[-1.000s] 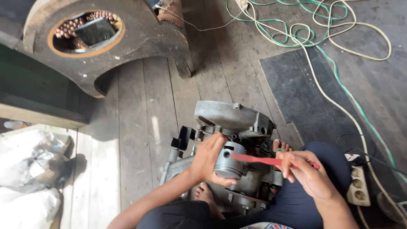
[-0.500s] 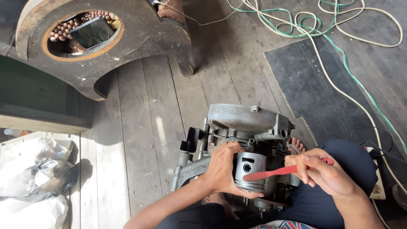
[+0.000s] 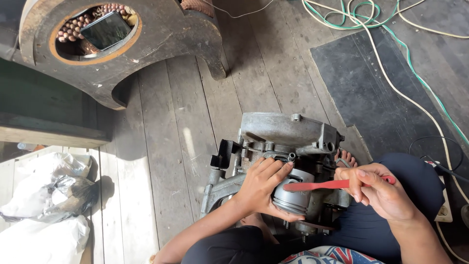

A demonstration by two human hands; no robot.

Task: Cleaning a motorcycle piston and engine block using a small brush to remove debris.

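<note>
A grey metal engine block (image 3: 288,129) stands on the wooden floor between my knees. My left hand (image 3: 261,186) wraps around a silver ringed piston (image 3: 293,198) at the front of the engine. In my right hand (image 3: 378,190) I pinch a red-handled brush (image 3: 317,185), which lies level with its head resting on top of the piston beside my left fingertips. Toes of one foot (image 3: 346,157) show just right of the engine.
A round wooden piece with a hole holding beads and a dark phone (image 3: 105,30) stands at the upper left. White and green cords (image 3: 391,54) run across a black mat (image 3: 376,93) at right. A power strip (image 3: 443,208) lies by my right knee. Plastic bags (image 3: 44,205) lie lower left.
The view has shifted, so the engine sits lower and more central. Both hands keep their grips; the brush head stays on the piston top, its handle now closer to level.
</note>
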